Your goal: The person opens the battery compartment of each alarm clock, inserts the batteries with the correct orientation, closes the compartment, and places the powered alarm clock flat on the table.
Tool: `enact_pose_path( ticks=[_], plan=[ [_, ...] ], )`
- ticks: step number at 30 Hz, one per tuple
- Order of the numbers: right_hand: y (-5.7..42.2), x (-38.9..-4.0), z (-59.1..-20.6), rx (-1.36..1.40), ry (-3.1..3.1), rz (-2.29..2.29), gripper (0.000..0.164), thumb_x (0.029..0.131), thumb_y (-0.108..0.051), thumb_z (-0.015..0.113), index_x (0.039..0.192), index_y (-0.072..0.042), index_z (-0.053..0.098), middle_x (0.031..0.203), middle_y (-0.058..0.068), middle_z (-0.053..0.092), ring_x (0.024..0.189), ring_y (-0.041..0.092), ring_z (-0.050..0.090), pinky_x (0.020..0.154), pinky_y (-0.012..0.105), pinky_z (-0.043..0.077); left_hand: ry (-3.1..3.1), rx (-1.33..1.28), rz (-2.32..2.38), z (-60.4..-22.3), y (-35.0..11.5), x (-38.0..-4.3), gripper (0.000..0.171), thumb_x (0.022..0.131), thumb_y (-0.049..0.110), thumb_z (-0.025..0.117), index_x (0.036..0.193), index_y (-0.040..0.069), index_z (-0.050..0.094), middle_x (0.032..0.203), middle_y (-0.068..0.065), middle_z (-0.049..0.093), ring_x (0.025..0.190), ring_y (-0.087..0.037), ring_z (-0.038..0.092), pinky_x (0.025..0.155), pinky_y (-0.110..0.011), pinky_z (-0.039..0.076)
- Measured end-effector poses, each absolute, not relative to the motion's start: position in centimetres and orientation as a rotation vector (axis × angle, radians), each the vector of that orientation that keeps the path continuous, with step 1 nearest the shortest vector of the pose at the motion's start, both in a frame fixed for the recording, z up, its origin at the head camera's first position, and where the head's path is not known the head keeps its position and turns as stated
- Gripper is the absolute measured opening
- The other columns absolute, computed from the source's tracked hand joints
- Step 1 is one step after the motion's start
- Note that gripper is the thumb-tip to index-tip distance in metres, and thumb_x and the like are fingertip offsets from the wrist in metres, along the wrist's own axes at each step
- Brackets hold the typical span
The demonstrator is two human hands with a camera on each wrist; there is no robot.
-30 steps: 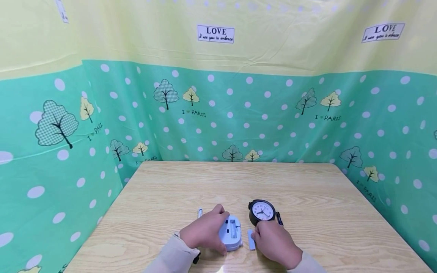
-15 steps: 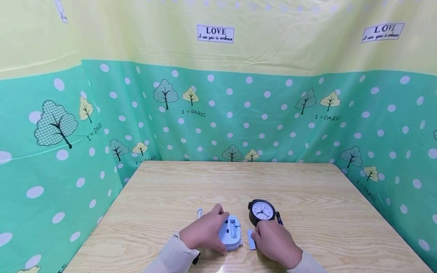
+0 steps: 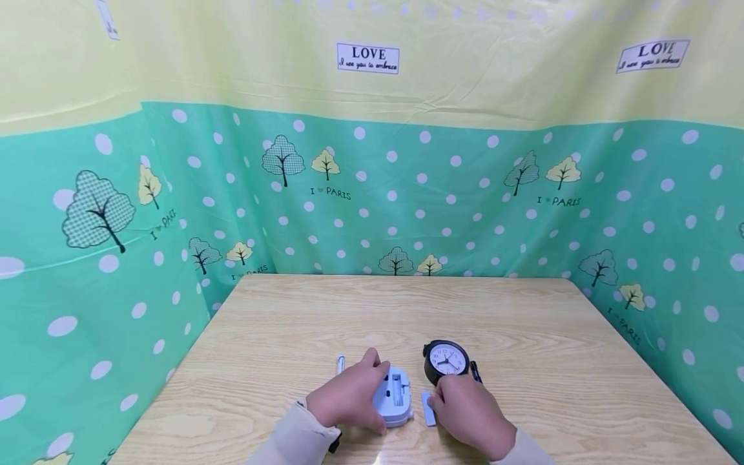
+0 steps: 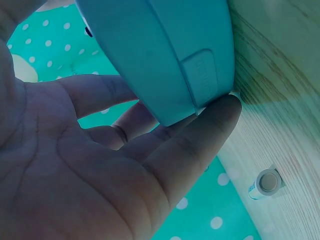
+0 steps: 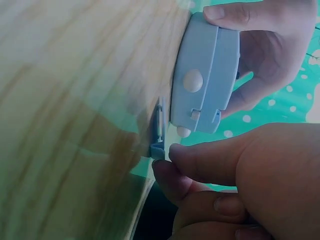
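Observation:
My left hand (image 3: 351, 395) grips a light blue alarm clock (image 3: 392, 416) that lies back up on the table. Its battery compartment is uncovered, with a battery (image 3: 398, 389) inside. In the left wrist view, fingers run along the clock's side (image 4: 165, 55). A small light blue battery cover (image 3: 428, 410) lies to the right of the clock. My right hand (image 3: 472, 414) has curled fingers; its thumb and index fingertip pinch the cover's near end, seen in the right wrist view beside the cover tab (image 5: 158, 149). The clock's face is hidden.
A round black clock (image 3: 446, 359) stands just beyond my right hand, with a dark pen (image 3: 475, 372) beside it. A white pen-like stick (image 3: 340, 363) lies partly under my left wrist. Polka-dot curtains (image 3: 401, 194) surround the wooden table (image 3: 407, 307).

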State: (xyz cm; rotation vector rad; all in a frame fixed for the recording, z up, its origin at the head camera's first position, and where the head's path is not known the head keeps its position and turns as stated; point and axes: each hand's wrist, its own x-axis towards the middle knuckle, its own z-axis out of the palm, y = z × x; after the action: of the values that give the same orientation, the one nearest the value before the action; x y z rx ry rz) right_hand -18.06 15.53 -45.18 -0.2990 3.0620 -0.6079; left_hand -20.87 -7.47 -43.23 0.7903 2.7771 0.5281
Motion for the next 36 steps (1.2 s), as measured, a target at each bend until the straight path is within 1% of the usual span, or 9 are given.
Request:
enact_pose_path(
  ticks=[9, 16, 19, 22, 25, 27, 30, 34, 36],
  plan=[
    [15.4, -17.8, -44.7, -0.356, 3.128, -0.607, 0.033, 0.092, -0.027, 0.076, 0.064, -0.025, 0.057, 0.056, -0.01, 0.048, 0.05, 0.007, 0.043, 0.049, 0.027, 0.034, 2.781, 0.791, 0.516, -43.3, -7.4, -20.8, 0.109, 0.062, 0.034, 0.099, 0.153, 0.004, 0.047, 0.132, -0.005, 0.048, 0.1, -0.008, 0.058, 0.088, -0.023, 0.054],
    [15.1, -17.8, -44.2, -0.363, 3.122, -0.603, 0.034, 0.092, -0.028, 0.075, 0.064, -0.026, 0.057, 0.056, -0.011, 0.049, 0.051, 0.007, 0.045, 0.049, 0.026, 0.035, 2.786, 0.832, 0.512, -43.3, -7.6, -20.7, 0.109, 0.064, 0.036, 0.098, 0.153, 0.003, 0.046, 0.131, -0.004, 0.048, 0.102, -0.006, 0.058, 0.09, -0.023, 0.053],
    [15.0, -17.9, -44.0, -0.362, 3.102, -0.615, 0.032, 0.092, -0.031, 0.076, 0.066, -0.026, 0.058, 0.057, -0.011, 0.05, 0.052, 0.007, 0.046, 0.05, 0.027, 0.036, 2.787, 0.85, 0.522, -43.4, -7.8, -20.7, 0.11, 0.063, 0.036, 0.098, 0.154, 0.002, 0.045, 0.131, -0.005, 0.049, 0.103, -0.006, 0.057, 0.09, -0.022, 0.053],
    [14.9, -18.0, -43.9, -0.382, 3.08, -0.643, 0.025, 0.092, -0.035, 0.076, 0.074, -0.025, 0.061, 0.059, -0.011, 0.051, 0.053, 0.007, 0.046, 0.051, 0.027, 0.036, 2.788, 0.864, 0.529, -43.6, -7.9, -20.7, 0.111, 0.064, 0.037, 0.098, 0.154, 0.001, 0.044, 0.133, -0.005, 0.05, 0.104, -0.006, 0.057, 0.092, -0.022, 0.052],
    [14.9, -18.0, -44.0, -0.422, 3.058, -0.686, 0.02, 0.09, -0.04, 0.077, 0.088, -0.022, 0.066, 0.061, -0.011, 0.051, 0.052, 0.007, 0.045, 0.051, 0.027, 0.036, 2.796, 0.881, 0.523, -43.6, -7.9, -20.8, 0.112, 0.064, 0.037, 0.098, 0.154, -0.001, 0.043, 0.135, -0.007, 0.051, 0.105, -0.006, 0.056, 0.093, -0.022, 0.052],
    [14.8, -18.1, -44.0, -0.457, 3.048, -0.707, 0.026, 0.09, -0.042, 0.077, 0.1, -0.019, 0.069, 0.061, -0.011, 0.05, 0.052, 0.006, 0.045, 0.05, 0.027, 0.036, 2.806, 0.893, 0.506, -43.6, -8.0, -20.7, 0.113, 0.063, 0.038, 0.097, 0.154, -0.002, 0.043, 0.136, -0.008, 0.052, 0.105, -0.007, 0.056, 0.094, -0.023, 0.052],
    [14.8, -18.2, -44.0, -0.507, 3.041, -0.733, 0.037, 0.088, -0.04, 0.078, 0.114, -0.015, 0.069, 0.066, -0.012, 0.052, 0.055, 0.005, 0.045, 0.051, 0.026, 0.037, 2.83, 0.909, 0.471, -43.5, -8.1, -20.7, 0.116, 0.061, 0.042, 0.097, 0.154, -0.003, 0.042, 0.139, -0.011, 0.054, 0.107, -0.008, 0.056, 0.097, -0.026, 0.052],
    [14.7, -18.2, -43.9, -0.571, 3.038, -0.719, 0.05, 0.083, -0.036, 0.08, 0.126, -0.013, 0.067, 0.079, -0.011, 0.057, 0.064, 0.004, 0.048, 0.057, 0.026, 0.04, 2.847, 0.901, 0.479, -43.3, -8.5, -20.8, 0.121, 0.06, 0.049, 0.096, 0.154, -0.003, 0.041, 0.143, -0.012, 0.054, 0.112, -0.011, 0.055, 0.1, -0.029, 0.052],
    [14.7, -18.3, -43.9, -0.6, 3.038, -0.697, 0.059, 0.08, -0.038, 0.081, 0.131, -0.012, 0.065, 0.088, -0.01, 0.061, 0.071, 0.004, 0.051, 0.062, 0.028, 0.043, 2.845, 0.878, 0.518, -43.2, -8.9, -20.9, 0.123, 0.06, 0.051, 0.096, 0.155, -0.003, 0.04, 0.144, -0.012, 0.054, 0.112, -0.012, 0.055, 0.099, -0.03, 0.052]
  ],
)
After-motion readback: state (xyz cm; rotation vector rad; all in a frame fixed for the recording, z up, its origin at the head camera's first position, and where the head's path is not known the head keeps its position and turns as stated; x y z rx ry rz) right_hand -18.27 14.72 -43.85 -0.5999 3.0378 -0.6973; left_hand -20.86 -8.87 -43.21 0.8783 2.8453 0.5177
